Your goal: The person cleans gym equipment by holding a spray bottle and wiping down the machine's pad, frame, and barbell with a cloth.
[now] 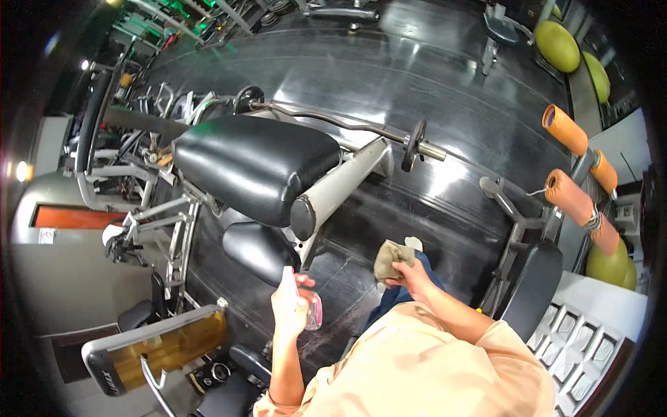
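Note:
My left hand (288,308) grips a spray bottle with a white trigger head and a clear body (316,313) that shows pink. Part of the bottle is hidden behind the fingers. In my right hand (412,275) is a bunched tan cloth (392,259), held above my dark blue trouser legs. Ahead of my left hand lies a small black padded seat (259,252), apart from the bottle. Beyond it rises a larger black pad (255,159), fixed to a white metal frame (341,182). Neither the cloth nor the bottle touches a pad.
A curved barbell (333,123) with small plates lies across the frame behind the large pad. Orange foam rollers (569,197) and a black backrest (534,281) stand at right. A machine with an amber panel (169,344) is at lower left. Green exercise balls (557,47) sit far right.

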Available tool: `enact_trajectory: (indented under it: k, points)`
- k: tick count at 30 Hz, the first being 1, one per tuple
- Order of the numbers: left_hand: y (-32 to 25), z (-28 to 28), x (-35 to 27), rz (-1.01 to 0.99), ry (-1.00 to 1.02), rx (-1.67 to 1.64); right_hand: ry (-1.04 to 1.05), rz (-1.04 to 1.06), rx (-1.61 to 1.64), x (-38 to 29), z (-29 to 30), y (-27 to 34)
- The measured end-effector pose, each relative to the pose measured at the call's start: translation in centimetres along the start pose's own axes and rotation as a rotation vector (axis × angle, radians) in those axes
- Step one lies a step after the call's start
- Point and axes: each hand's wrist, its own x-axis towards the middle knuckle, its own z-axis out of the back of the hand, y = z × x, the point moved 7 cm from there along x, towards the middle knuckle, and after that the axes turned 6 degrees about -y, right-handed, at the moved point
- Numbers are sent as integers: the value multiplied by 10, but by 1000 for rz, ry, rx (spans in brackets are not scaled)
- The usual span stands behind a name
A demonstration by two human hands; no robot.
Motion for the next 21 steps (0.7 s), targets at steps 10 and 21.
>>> enact_trajectory:
  k: [10,21]
  points:
    - [-28,-3,27,16,31,39,-285,645,-749,23,-13,77]
    - [3,17,36,-30,-185,-73,20,1468,-627,9,-225,131]
